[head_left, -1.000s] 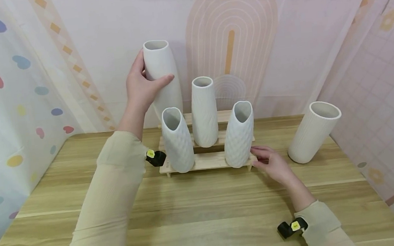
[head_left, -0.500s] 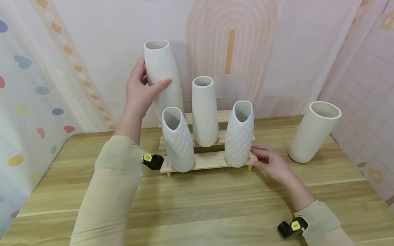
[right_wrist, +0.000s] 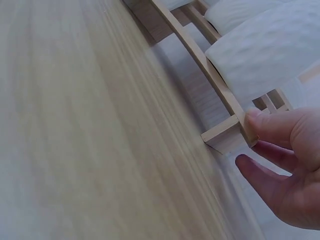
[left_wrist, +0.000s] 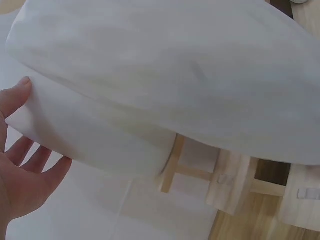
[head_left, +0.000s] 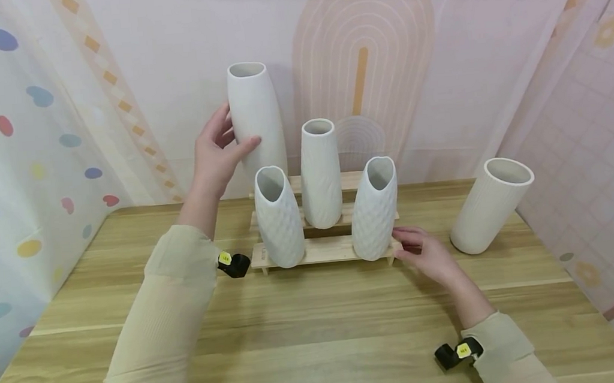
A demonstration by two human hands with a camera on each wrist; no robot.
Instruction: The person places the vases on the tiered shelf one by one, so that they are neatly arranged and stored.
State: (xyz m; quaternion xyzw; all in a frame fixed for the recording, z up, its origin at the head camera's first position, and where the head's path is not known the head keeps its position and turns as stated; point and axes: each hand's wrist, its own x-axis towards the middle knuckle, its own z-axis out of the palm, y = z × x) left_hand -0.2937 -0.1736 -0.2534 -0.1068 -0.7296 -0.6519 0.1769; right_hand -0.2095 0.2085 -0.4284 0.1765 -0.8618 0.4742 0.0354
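My left hand (head_left: 216, 153) grips a tall smooth white vase (head_left: 257, 108) on the top tier of a stepped wooden stand (head_left: 329, 249), thumb in front and fingers behind. In the left wrist view, that vase's base (left_wrist: 145, 157) stands on the rear slat, partly hidden by a nearer white vase (left_wrist: 165, 75). My right hand (head_left: 425, 258) pinches the right end of the stand's lowest tier, seen closer as a board (right_wrist: 215, 82). Two textured vases, left (head_left: 282, 232) and right (head_left: 374, 222), stand on the bottom tier, and a slimmer vase (head_left: 320, 172) on the middle one.
A ribbed white cylindrical vase (head_left: 487, 210) stands on the wooden table (head_left: 318, 335) right of my right hand. Patterned curtains (head_left: 165, 46) hang close behind the stand and along both sides.
My left hand has slid lower down the tall vase, and its forearm has drawn back slightly. The vases stay in place on the stand, and my right hand keeps its hold.
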